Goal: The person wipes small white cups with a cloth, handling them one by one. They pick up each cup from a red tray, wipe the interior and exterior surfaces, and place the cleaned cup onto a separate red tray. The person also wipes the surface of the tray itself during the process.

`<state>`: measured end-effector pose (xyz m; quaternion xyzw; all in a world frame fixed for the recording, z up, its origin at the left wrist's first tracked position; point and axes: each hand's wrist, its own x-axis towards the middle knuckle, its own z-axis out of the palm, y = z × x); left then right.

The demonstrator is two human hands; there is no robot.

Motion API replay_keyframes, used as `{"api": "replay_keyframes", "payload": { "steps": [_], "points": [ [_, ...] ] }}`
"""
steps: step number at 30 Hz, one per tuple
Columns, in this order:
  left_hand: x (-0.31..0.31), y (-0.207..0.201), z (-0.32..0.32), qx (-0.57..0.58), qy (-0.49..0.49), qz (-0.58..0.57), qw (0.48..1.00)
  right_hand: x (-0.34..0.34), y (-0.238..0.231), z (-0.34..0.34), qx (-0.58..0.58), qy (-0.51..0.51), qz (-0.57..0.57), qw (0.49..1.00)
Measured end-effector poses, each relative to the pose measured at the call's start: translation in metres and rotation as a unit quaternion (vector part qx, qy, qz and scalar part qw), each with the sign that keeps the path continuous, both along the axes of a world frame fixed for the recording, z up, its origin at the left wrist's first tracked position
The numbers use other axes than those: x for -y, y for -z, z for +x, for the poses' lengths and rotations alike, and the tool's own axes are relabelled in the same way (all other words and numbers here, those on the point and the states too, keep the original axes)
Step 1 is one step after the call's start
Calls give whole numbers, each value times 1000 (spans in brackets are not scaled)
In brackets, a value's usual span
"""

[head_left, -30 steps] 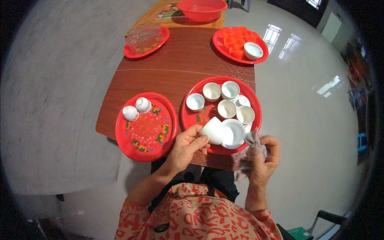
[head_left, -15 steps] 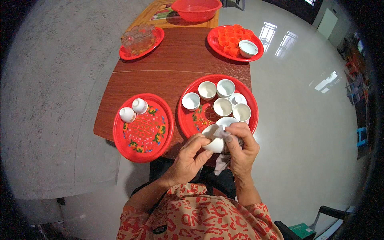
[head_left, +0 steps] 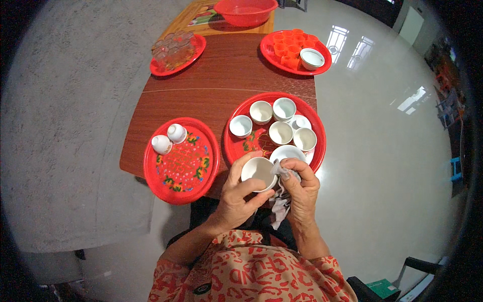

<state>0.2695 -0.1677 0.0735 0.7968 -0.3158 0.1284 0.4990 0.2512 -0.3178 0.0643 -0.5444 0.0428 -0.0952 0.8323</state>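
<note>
A white cup (head_left: 253, 171) is gripped by its rim in my left hand (head_left: 237, 194), its mouth tipped up toward me. My right hand (head_left: 303, 194) pinches a crumpled pale cloth (head_left: 282, 209) at the cup's right edge; the cloth hangs down below the fingers. Just beyond both hands lies a round red tray (head_left: 320, 128) with several white cups (head_left: 280, 133) standing mouth up, and a white bowl (head_left: 289, 152) close to the cloth. On the left, another red tray (head_left: 183, 166) with a flower pattern bears two white cups (head_left: 169, 139) turned upside down.
At the far right of the brown table (head_left: 176, 103) a red tray (head_left: 269, 58) holds several orange cups (head_left: 292, 48) and a lidded white bowl (head_left: 312, 59). Clear glasses (head_left: 173, 46) crowd a red tray at the far left. Behind stands a red basin (head_left: 246, 12).
The cup in my left hand has turned so its inside faces up more. My right hand with the cloth has drawn from inside the cup to its right rim.
</note>
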Motion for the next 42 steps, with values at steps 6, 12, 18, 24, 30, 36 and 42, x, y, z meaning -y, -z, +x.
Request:
{"api": "replay_keyframes", "payload": {
  "steps": [6, 12, 18, 24, 30, 36, 42],
  "points": [
    [-3, 8, -1, -117, -36, -133, 984, 11, -14, 7, 214, 99, -330, 914],
    [-11, -8, 6, 50, -82, 39, 995, 12, -14, 9, 278, 38, -498, 820],
    [-16, -18, 15, 71, -101, -7, 992, 16, -7, -12, 210, -56, -423, 880],
    [-20, -10, 13, -8, -35, -75, 997, 16, -31, -14, 228, 105, -338, 907],
    [-15, -8, 10, 54, -7, -7, 999, 10, -18, 2, 358, 5, -540, 762],
    [-20, 3, 5, 16, 10, -46, 999, 19, -14, -9, 325, -143, -436, 827],
    [-21, 5, 1, -24, 31, -52, 998, 25, -10, -12, 319, -198, -381, 845]
  ]
}}
